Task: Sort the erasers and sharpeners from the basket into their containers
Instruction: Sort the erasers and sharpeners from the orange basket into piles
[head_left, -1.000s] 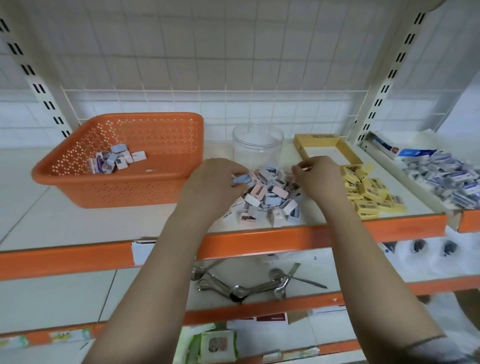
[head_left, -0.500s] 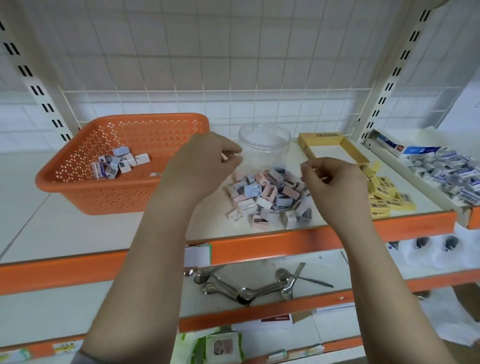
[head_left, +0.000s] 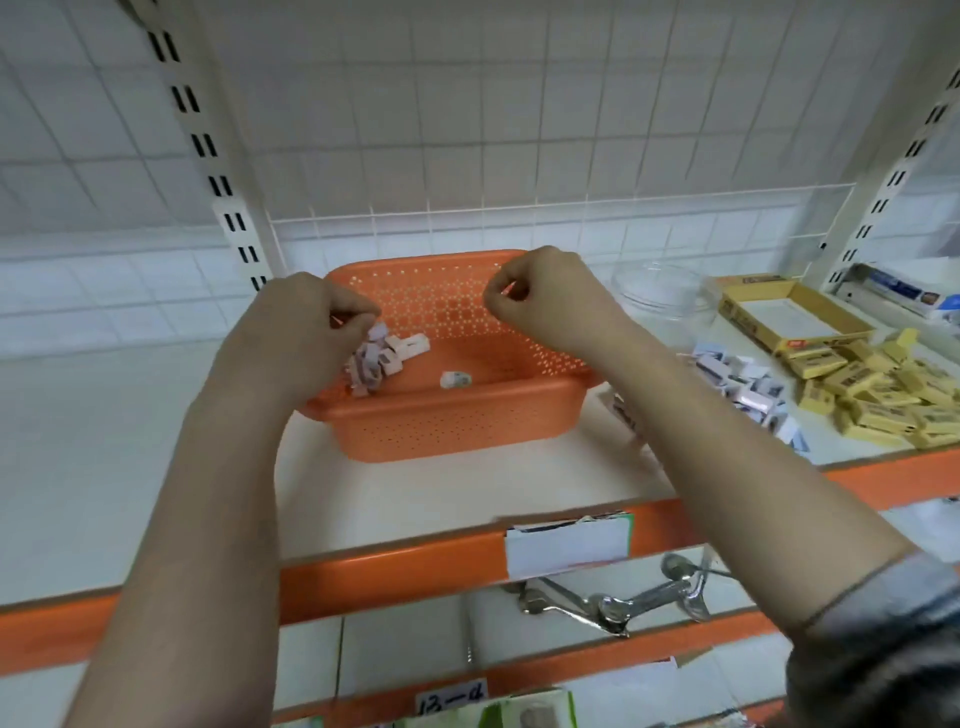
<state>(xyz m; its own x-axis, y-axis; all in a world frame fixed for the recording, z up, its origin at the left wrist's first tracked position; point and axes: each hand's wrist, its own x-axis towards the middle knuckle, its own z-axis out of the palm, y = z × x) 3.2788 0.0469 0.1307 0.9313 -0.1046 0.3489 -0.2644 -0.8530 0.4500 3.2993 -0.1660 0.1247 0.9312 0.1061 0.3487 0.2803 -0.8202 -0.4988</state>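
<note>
My white shelf (head_left: 467, 488) with its orange front edge carries everything. The orange perforated basket (head_left: 457, 410) sits at center, a cluster of small wrapped erasers (head_left: 382, 358) inside at its 9 o'clock and one loose piece (head_left: 455, 379) near the middle. At 3 o'clock lie the yellow boxes (head_left: 878, 395), an open yellow tray (head_left: 789, 317), a clear round container (head_left: 662, 293) and a pale pile of sharpeners (head_left: 743, 384). My left hand (head_left: 306, 332) hangs over the cluster, fingers pinched together, possibly on something tiny. My right hand (head_left: 540, 296) hovers above the basket's far rim, fingers curled tight, seemingly empty.
</note>
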